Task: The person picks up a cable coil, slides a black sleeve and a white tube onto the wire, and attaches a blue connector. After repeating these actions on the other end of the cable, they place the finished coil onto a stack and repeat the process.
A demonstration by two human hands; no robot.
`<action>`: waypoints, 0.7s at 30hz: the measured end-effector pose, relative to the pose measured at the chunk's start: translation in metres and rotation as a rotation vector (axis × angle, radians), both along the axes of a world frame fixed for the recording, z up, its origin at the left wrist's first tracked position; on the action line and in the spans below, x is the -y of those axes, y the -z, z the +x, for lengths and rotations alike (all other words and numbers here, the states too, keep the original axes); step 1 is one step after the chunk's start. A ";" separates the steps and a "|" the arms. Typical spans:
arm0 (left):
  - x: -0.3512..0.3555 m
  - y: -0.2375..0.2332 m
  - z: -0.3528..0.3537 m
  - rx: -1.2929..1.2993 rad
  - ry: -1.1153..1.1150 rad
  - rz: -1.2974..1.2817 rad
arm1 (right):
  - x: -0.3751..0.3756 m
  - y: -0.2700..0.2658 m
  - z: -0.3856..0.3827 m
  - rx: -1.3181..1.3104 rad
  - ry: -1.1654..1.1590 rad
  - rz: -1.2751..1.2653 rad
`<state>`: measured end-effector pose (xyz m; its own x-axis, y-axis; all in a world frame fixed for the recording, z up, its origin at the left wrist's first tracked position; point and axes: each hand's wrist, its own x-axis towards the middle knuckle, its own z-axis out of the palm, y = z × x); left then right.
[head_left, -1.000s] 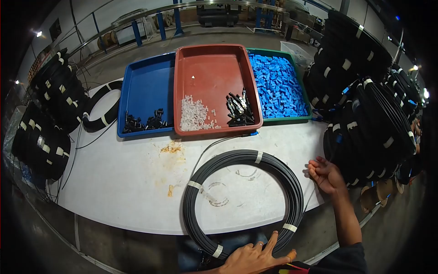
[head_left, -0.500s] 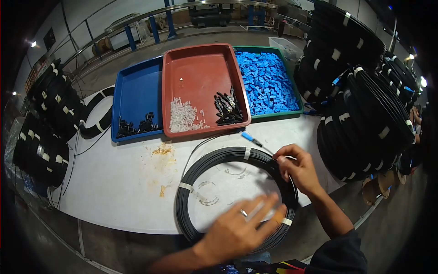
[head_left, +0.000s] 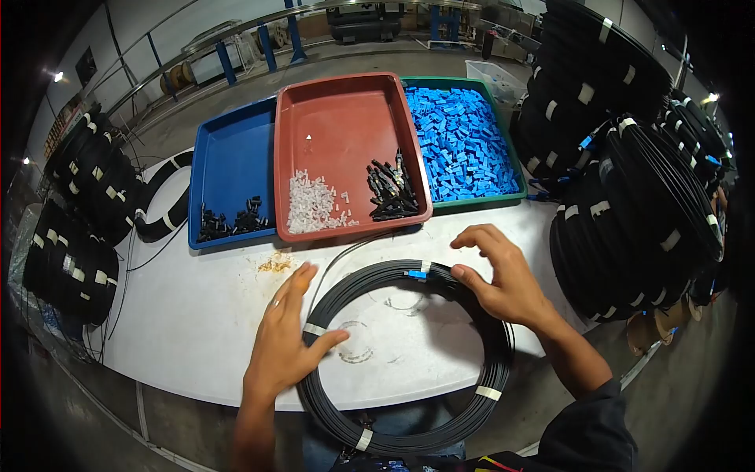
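Note:
A coil of black cable [head_left: 496,346] bound with pale tape lies at the table's front edge and reaches past it. My left hand [head_left: 285,338] is at the coil's left side, fingers apart, the thumb over the inner opening. At the upper right of the coil is my right hand [head_left: 503,279], its fingers spread and curved, thumb near the cable. Neither hand has closed round anything. A blue connector [head_left: 417,275] rests on the coil's top part, beside a tape band. One loose cable end runs from the coil's left side up toward the red tray.
Behind the coil stand a blue tray [head_left: 234,161] with black parts, a red tray [head_left: 338,118] with clear and black pieces, and a green tray [head_left: 520,182] of blue connectors. Stacked cable coils [head_left: 637,228] rise at the right, with more coils [head_left: 71,259] at the left.
My left hand has moved from the coil's lower middle to its left side. My right hand has opened and let go of the cable; the blue connector now lies on the coil.

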<state>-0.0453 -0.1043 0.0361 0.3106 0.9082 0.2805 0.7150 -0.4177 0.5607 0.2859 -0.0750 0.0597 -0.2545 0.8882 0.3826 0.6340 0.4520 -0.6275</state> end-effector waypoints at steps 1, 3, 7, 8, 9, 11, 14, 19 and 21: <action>0.010 0.005 -0.011 -0.003 -0.002 -0.002 | -0.001 -0.004 0.001 0.007 0.008 0.032; 0.028 0.016 -0.027 0.222 -0.079 -0.172 | 0.013 -0.004 0.009 -0.020 0.031 0.004; 0.056 0.033 -0.036 0.409 -0.090 -0.209 | 0.067 0.036 0.029 -0.253 0.127 -0.269; 0.058 0.037 -0.036 0.416 -0.095 -0.216 | 0.080 0.047 0.024 -0.407 0.133 -0.295; 0.061 0.040 -0.034 0.424 -0.097 -0.227 | 0.088 0.053 0.022 -0.339 0.134 -0.212; 0.054 0.035 -0.023 0.541 -0.091 -0.297 | 0.095 0.045 0.009 -0.203 0.266 -0.130; 0.035 0.036 -0.012 0.498 -0.016 -0.294 | 0.080 0.034 -0.001 -0.164 0.337 -0.068; 0.021 0.028 0.011 0.251 -0.129 -0.251 | 0.059 0.052 0.001 -0.098 0.336 -0.013; 0.021 0.028 0.009 0.384 -0.118 -0.326 | 0.059 0.064 0.009 -0.262 0.397 -0.077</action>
